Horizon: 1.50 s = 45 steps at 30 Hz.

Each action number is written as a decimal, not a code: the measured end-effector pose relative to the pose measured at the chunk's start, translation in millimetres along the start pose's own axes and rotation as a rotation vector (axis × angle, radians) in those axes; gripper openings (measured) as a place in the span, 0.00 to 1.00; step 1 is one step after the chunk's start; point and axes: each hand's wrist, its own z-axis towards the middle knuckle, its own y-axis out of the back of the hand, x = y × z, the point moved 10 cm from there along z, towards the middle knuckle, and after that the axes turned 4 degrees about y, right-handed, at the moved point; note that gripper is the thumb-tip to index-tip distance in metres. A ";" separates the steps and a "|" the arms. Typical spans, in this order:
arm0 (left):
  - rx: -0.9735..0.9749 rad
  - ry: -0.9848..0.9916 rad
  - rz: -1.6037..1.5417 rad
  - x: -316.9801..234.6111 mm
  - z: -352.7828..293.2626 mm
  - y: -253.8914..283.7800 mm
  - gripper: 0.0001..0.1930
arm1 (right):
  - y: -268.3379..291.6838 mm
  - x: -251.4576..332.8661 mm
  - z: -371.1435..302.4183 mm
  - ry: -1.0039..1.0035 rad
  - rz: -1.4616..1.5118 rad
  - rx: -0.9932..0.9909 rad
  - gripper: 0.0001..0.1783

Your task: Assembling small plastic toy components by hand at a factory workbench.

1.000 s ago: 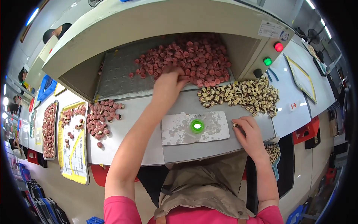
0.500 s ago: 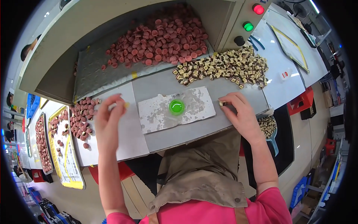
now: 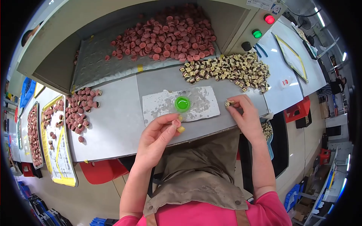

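Observation:
My left hand (image 3: 156, 139) is closed in a pinch just in front of a white, grey-stained board (image 3: 205, 101). Yellow shows at its fingertips, and whatever lies between them is too small to make out. Behind it, a small round dish of bright green liquid (image 3: 182, 103) stands on the board. At the board's right, my right hand (image 3: 245, 115) pinches a small cream-and-brown block (image 3: 228, 103) between thumb and fingers. A spread-out pile of similar blocks (image 3: 233, 69) lies beyond that hand.
Pink ridged cups (image 3: 166, 41) are heaped inside the grey machine opening (image 3: 98, 60). Pink-and-brown pieces (image 3: 79, 109) cluster on the left, beside yellow-edged trays (image 3: 62, 165). A control panel with red (image 3: 269, 19) and green buttons rises at the back right. A blue scoop (image 3: 269, 147) holds more blocks.
My left hand has swung from beside the left-hand cluster to the front of the board, near the green dish. My right hand keeps its pinch on the block; the view has shifted slightly.

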 end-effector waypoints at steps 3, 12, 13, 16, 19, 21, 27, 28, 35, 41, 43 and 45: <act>0.018 -0.012 -0.116 0.3 -1.0 5.3 0.15 | -1.8 3.6 2.2 -0.041 0.023 0.040 0.12; 0.081 0.018 -0.331 3.6 -3.8 15.8 0.15 | -4.7 35.9 5.4 0.090 -0.215 0.089 0.09; 0.074 0.014 -0.333 3.3 -4.7 18.1 0.15 | -5.8 36.4 6.8 0.061 -0.210 0.110 0.09; 0.095 0.017 -0.374 2.4 -4.6 17.9 0.14 | -6.9 36.4 9.8 0.053 -0.243 0.149 0.09; 0.066 0.005 -0.336 -0.7 -5.8 17.7 0.14 | -9.2 42.2 13.2 0.103 -0.304 0.185 0.09; 0.052 0.000 -0.313 -0.6 -6.2 16.6 0.14 | -5.2 48.2 18.4 0.031 -0.128 0.144 0.09; -0.001 -0.069 -0.227 -1.4 -4.7 18.2 0.14 | -47.3 119.9 35.7 0.362 -0.005 0.150 0.08; -0.009 -0.083 -0.218 -1.9 -4.2 17.2 0.14 | -57.1 127.3 34.4 0.464 -0.036 0.173 0.08; -0.025 -0.134 -0.178 -4.8 -4.7 15.5 0.15 | -81.2 128.5 36.3 0.617 -0.215 0.126 0.08; -0.025 -0.101 -0.161 -3.2 -2.8 15.2 0.15 | -79.3 122.7 38.1 0.624 -0.259 0.123 0.09; -0.033 -0.066 -0.163 -1.1 -2.6 13.6 0.16 | -78.4 117.2 39.9 0.589 -0.196 0.101 0.08; -0.049 -0.054 -0.161 -1.2 -3.6 15.4 0.16 | -77.6 119.2 40.4 0.581 -0.155 0.093 0.08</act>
